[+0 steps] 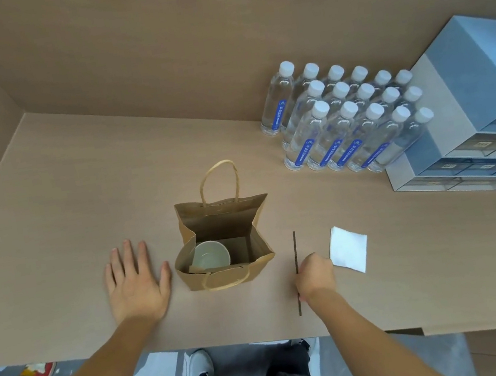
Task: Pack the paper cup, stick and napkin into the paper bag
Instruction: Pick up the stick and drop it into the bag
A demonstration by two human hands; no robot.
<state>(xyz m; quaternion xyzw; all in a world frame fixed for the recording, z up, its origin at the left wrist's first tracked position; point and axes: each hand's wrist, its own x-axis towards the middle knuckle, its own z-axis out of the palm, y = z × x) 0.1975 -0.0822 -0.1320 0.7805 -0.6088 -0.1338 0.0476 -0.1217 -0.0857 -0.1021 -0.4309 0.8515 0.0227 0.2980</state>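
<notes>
one of three items packed: paper cup (210, 254) sits upright in open paper bag (221, 244). right hand (315, 273) curled on stick (297, 270) lying on worktop (78, 199), grip looks closed, lift not yet begun. left hand (135, 280) flat, fingers spread, beside bag. napkin (348, 249) just right of hand. next: raise stick, tip it into bag w/o snagging rim.

We can read no text anywhere. The water bottles (322, 129) at the far right of the counter (75, 184) wear blue labels with white print too small to make out, and the drawer unit (473, 130) beside them bears small illegible tags.
</notes>
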